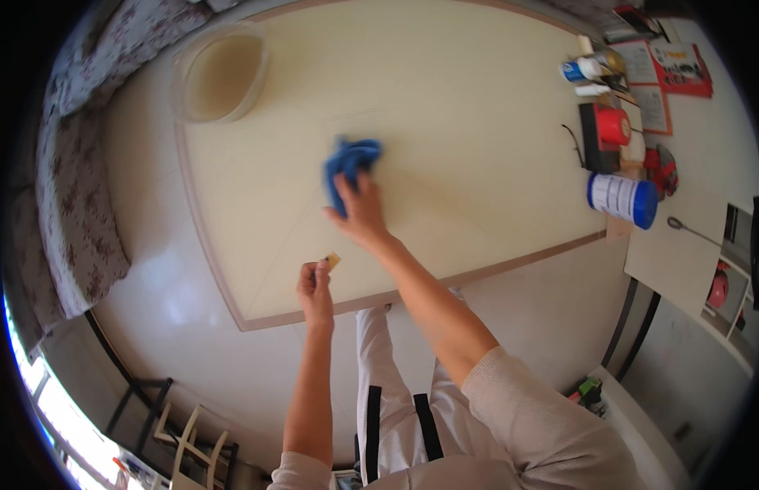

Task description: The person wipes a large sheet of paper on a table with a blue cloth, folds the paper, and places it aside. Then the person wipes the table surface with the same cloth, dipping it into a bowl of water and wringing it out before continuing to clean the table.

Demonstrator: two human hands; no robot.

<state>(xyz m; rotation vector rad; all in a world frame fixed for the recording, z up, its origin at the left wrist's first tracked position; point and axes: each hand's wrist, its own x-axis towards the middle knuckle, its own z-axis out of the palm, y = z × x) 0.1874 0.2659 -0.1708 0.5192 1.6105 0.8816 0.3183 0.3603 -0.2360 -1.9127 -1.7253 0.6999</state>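
Observation:
My right hand (362,211) is on a crumpled blue cloth (348,165), which lies against the pale yellow tabletop (477,153) near its middle. Lower and to the left, my left hand (315,291) pinches a small flat yellowish piece (334,261) between thumb and fingers, above the near part of the tabletop. What exactly this piece is cannot be told. A round translucent plastic tub (223,76) with cloudy liquid stands at the far left corner of the table.
Bottles (580,70), a black and red box (600,138) and a blue-lidded canister (622,199) crowd the right side. Beyond are printed papers (682,70) and a white cabinet (667,251). A floral-covered sofa (85,214) stands left; a wooden chair (192,444) is at lower left.

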